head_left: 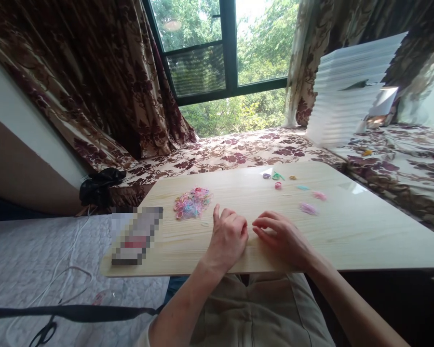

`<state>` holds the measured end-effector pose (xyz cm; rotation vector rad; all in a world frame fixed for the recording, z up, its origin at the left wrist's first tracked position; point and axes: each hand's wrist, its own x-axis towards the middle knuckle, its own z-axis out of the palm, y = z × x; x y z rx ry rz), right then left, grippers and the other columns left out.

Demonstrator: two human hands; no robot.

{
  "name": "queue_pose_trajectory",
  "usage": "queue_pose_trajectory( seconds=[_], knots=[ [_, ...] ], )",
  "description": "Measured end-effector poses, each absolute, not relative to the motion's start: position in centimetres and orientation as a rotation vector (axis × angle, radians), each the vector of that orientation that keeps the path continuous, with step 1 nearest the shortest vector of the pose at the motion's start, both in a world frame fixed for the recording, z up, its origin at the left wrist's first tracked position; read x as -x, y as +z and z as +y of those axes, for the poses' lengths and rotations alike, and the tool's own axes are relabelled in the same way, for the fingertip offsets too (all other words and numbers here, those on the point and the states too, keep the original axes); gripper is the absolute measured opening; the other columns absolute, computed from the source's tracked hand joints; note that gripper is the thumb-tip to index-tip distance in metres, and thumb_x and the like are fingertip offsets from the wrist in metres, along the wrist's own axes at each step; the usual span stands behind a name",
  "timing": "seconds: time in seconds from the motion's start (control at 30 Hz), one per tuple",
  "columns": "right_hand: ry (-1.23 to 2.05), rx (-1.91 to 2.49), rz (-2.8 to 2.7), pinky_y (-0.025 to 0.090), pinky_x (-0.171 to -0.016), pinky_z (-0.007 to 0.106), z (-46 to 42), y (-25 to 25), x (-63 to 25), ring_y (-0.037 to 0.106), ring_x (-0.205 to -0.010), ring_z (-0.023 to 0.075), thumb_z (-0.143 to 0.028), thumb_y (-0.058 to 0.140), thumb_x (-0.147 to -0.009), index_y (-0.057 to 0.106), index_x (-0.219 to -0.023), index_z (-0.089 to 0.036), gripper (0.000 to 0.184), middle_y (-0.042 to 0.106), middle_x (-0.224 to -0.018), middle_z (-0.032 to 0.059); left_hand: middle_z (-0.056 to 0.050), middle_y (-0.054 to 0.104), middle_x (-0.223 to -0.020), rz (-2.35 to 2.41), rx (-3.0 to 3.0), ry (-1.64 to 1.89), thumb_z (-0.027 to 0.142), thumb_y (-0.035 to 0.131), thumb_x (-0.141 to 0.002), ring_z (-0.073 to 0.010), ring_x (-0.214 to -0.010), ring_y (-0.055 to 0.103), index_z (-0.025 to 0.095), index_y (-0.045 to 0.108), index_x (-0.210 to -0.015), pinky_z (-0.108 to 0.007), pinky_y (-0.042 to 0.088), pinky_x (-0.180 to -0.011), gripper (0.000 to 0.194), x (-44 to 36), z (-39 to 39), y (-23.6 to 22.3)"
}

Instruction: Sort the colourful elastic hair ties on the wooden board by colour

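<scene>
My left hand [228, 238] is over the table near its front edge, with most fingers curled in and one finger sticking out. Anything in its grip is hidden. My right hand [284, 237] rests close beside it, palm down, fingers loosely stretched with a gap between them, and nothing shows in it. A tangled pile of small coloured elastic bands [191, 203] lies beyond my left hand. Past my right hand are small groups by colour: lilac bands [308, 208], pink bands [318, 195], blue bands [303, 187], green bands [278, 176] and a red-pink bundle [278, 185].
The pale wooden table [369, 236] spans the front. A blurred-out flat object [137, 236] lies at its left end. White cables [72, 241] run over the quilted bedding [14, 260]. A black bag [99, 188] sits behind, below patterned curtains and a window.
</scene>
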<state>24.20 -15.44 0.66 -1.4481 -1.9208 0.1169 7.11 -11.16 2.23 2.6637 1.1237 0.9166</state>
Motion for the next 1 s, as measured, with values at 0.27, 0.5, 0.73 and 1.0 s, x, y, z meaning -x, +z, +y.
queue_pose_trajectory(
  seconds=[0.27, 0.5, 0.73, 1.0],
  knots=[
    [0.09, 1.421, -1.907, 0.048, -0.072, 0.028, -15.2, 0.3, -24.5, 0.062, -0.078, 0.0151, -0.023, 0.052, -0.09, 0.066, -0.078, -0.022, 0.018, 0.067, -0.082, 0.0027, -0.001, 0.067, -0.08, 1.146, -2.686, 0.984, 0.009, 0.057, -0.084, -0.0194, -0.093, 0.059, 0.02, 0.062, -0.076, -0.058, 0.023, -0.114, 0.015, -6.1, -11.3, 2.3],
    [-0.021, 1.468, -1.881, 0.047, -0.073, 0.029, -15.8, 1.1, -24.6, 0.063, -0.078, 0.0157, -0.024, 0.05, -0.091, 0.066, -0.08, -0.023, 0.019, 0.068, -0.083, 0.0028, -0.001, 0.067, -0.085, 1.232, -2.73, 0.843, 0.013, 0.058, -0.086, -0.0212, -0.1, 0.058, 0.021, 0.063, -0.078, -0.061, 0.016, -0.116, 0.013, -3.4, -11.8, 1.5],
    [-0.242, 1.721, -1.718, 0.048, -0.077, 0.031, -19.2, 2.1, -29.4, 0.065, -0.085, 0.0193, -0.033, 0.047, -0.091, 0.068, -0.083, -0.022, 0.024, 0.07, -0.089, 0.0041, 0.001, 0.066, -0.083, 1.249, -2.725, 0.815, 0.015, 0.057, -0.087, -0.0201, -0.097, 0.06, 0.022, 0.066, -0.078, -0.063, 0.01, -0.117, 0.014, -3.0, -12.0, 1.0],
    [-0.337, 2.137, -1.38, 0.045, -0.064, 0.033, -20.7, 2.0, -37.5, 0.066, -0.074, 0.0218, -0.041, 0.049, -0.083, 0.071, -0.083, -0.022, 0.028, 0.071, -0.085, 0.005, 0.001, 0.067, -0.085, 1.267, -2.715, 0.804, 0.014, 0.056, -0.087, -0.0204, -0.096, 0.061, 0.023, 0.067, -0.08, -0.063, 0.018, -0.114, 0.016, -3.0, -12.2, 1.0]
  ],
)
